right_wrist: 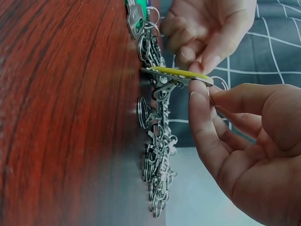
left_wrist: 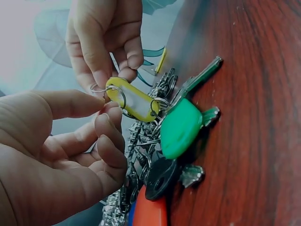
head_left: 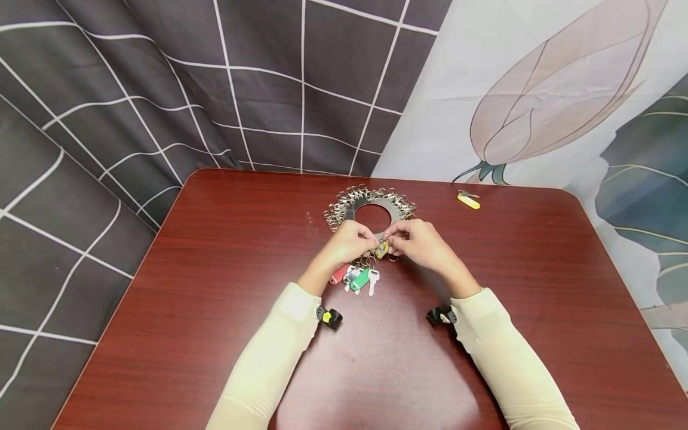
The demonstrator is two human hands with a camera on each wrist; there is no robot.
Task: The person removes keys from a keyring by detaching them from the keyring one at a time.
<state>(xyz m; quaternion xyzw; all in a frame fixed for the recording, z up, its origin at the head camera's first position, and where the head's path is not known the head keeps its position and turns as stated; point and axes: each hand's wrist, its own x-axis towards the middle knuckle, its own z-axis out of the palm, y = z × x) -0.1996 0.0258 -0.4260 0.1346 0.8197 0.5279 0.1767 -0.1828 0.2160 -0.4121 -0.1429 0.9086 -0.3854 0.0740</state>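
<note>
Both hands meet over the near edge of a flat grey ring-shaped plate hung with metal clips and split rings. Between them is a yellow key tag with a white label, a key along it and a split ring at its end. My left hand pinches the tag's end between thumb and fingertips. Opposite it, my right hand pinches the split ring with thumb and index finger. Close by lie a green key tag, a red key tag and several keys.
Another yellow key tag with a key lies alone toward the back right of the reddish-brown table. A dark checked curtain and a pale flower-patterned one hang behind the table's far edge.
</note>
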